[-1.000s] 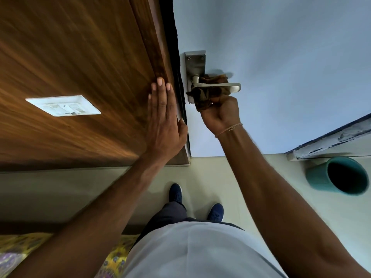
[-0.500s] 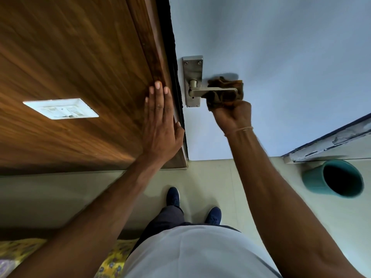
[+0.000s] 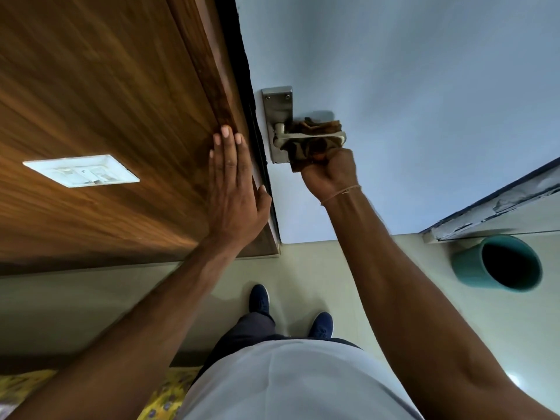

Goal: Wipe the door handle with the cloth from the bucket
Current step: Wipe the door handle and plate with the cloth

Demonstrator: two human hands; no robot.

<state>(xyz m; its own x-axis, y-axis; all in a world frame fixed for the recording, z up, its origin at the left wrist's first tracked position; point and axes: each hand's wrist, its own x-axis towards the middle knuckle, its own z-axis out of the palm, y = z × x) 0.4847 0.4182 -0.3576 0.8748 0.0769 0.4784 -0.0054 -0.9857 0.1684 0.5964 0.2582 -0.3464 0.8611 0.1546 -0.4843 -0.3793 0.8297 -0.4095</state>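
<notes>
A silver lever door handle (image 3: pixel 309 136) on its metal backplate (image 3: pixel 276 107) is fixed to the pale blue door (image 3: pixel 394 86). My right hand (image 3: pixel 331 174) is closed around a brown cloth (image 3: pixel 315 128), which is wrapped over and under the lever, near the middle of its length. My left hand (image 3: pixel 233 189) lies flat, fingers together, against the wooden panel (image 3: pixel 106 101) beside the door edge. The teal bucket (image 3: pixel 500 263) stands on the floor at the right, dark inside.
A white switch plate (image 3: pixel 80 171) sits on the wooden panel at the left. Pale floor tiles (image 3: pixel 303 262) lie below, with my blue shoes on them. A chipped door frame edge (image 3: pixel 497 204) runs above the bucket. Yellow patterned fabric (image 3: pixel 27 386) shows at the bottom left.
My right hand slid the cloth out to the lever's tip, then back toward the backplate. My left hand stayed flat on the wooden panel.
</notes>
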